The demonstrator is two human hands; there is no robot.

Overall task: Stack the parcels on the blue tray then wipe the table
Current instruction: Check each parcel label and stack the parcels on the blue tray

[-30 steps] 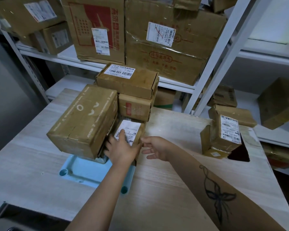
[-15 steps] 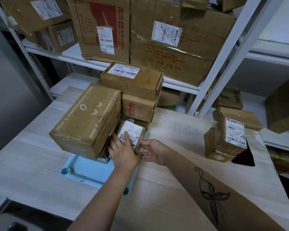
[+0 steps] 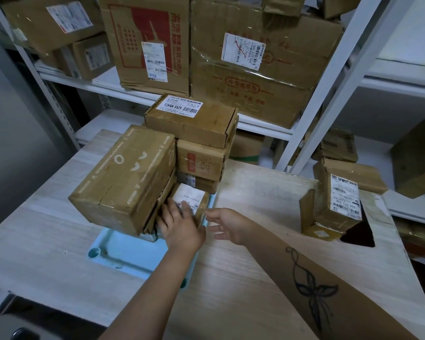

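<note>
A light blue tray [image 3: 130,253] lies on the pale wooden table [image 3: 255,278], loaded with cardboard parcels. A large brown box [image 3: 125,177] leans tilted at the tray's left. Behind it rises a stack topped by a flat box with a barcode label [image 3: 194,121]. A small white-labelled parcel [image 3: 190,197] sits at the tray's right edge. My left hand [image 3: 182,224] rests on this small parcel with fingers spread over its label. My right hand [image 3: 228,224] hovers open just to its right, touching nothing. Two more parcels [image 3: 334,202] stand on the table's right side.
White metal shelving [image 3: 329,82] behind the table holds several large cartons. A dark cutout [image 3: 358,234] opens in the tabletop by the right-hand parcels. Bare table surface lies in front of and to the left of the tray.
My left hand has slid slightly down the small parcel's label. My right hand has drawn a little away from its side. The boxes stay where they were.
</note>
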